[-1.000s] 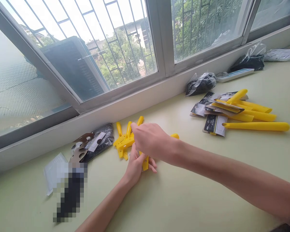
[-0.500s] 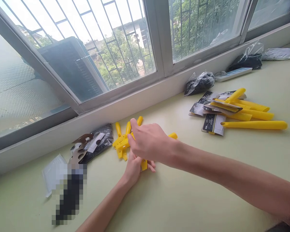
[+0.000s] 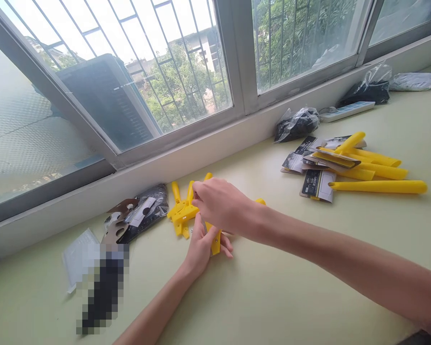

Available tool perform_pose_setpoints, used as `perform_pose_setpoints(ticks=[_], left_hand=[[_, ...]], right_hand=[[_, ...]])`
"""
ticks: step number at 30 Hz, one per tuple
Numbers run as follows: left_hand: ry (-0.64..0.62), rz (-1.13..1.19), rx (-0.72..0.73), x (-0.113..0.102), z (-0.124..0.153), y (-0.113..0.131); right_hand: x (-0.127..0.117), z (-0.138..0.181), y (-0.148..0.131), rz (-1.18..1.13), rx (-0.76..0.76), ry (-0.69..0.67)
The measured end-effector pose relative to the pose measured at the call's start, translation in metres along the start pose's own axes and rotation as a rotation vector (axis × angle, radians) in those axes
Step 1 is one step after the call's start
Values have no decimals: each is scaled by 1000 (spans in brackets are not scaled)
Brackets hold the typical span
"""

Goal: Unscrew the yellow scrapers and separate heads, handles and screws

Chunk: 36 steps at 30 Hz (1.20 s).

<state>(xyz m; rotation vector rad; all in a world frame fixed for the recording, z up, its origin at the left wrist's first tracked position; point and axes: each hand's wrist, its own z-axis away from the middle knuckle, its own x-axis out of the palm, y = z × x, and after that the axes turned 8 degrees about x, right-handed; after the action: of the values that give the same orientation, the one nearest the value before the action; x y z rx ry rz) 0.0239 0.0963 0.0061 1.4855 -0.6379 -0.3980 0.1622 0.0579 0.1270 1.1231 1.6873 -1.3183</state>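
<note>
My left hand [image 3: 200,244] is closed around a yellow scraper [image 3: 216,243], its screwed head showing between thumb and fingers. Just above it, my right hand [image 3: 219,203] is closed, thumb and fingers pinched together. Whatever the right fingers grip is hidden behind the hand. A pile of other yellow scrapers [image 3: 181,213] lies just left of both hands, handles toward the window. A yellow rounded end [image 3: 260,201] pokes out past my right wrist; I cannot tell which piece it belongs to.
To the right, yellow handles [image 3: 380,187] lie with printed cards [image 3: 318,184]. Along the sill are bags of black items [image 3: 297,125] and a pale blue-white tray [image 3: 348,111]. At left sit a dark plastic bag [image 3: 154,206], brown cut-out cards [image 3: 117,231] and a clear plastic piece [image 3: 79,258].
My right hand has turned slightly, its fingers drawing in and down toward my left hand. The scraper in my left hand has shifted a little to the right.
</note>
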Motion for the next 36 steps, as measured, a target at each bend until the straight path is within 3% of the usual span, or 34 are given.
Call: perform_pose_setpoints(ticks=[5, 13, 19, 25, 36], left_hand=[[-1, -19, 21, -4, -1, -6], [67, 85, -1, -4, -5, -5], [84, 110, -6, -1, -6, -1], [80, 77, 26, 1, -4, 0], [96, 60, -2, -1, -7, -3]], right_hand=[[13, -2, -8, 67, -24, 63], [4, -1, -4, 42, -16, -34], [9, -2, -2, 26, 7, 52], [13, -3, -1, 170, -11, 86], [24, -5, -3, 178, 131, 84]])
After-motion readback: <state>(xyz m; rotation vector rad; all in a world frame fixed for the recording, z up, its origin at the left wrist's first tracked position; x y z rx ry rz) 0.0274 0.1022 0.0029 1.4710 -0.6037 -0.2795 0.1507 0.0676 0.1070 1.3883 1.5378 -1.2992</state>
